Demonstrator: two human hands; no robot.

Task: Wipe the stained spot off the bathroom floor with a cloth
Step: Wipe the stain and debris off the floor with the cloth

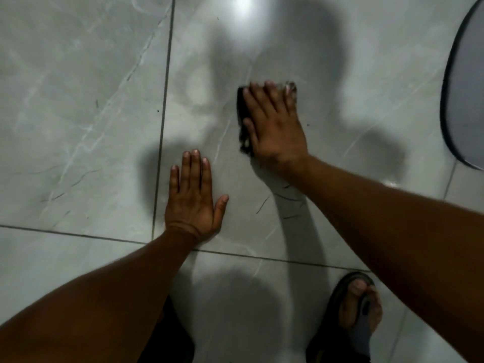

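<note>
My right hand (272,124) presses flat on a dark cloth (242,119) lying on the grey marble-look floor tile (78,100). Only the cloth's left edge and far right corner show past my fingers. A pale smeared patch (196,93) marks the tile just left of the cloth. My left hand (193,197) lies palm down on the same tile, nearer me and to the left, fingers spread and holding nothing. Any stain under the cloth is hidden.
A round grey mat with a dark rim (463,95) lies at the right edge. My right foot in a dark sandal (358,310) stands on the tile at the bottom right. Dark grout lines (163,121) cross the floor. A light glare (243,6) shines at the top.
</note>
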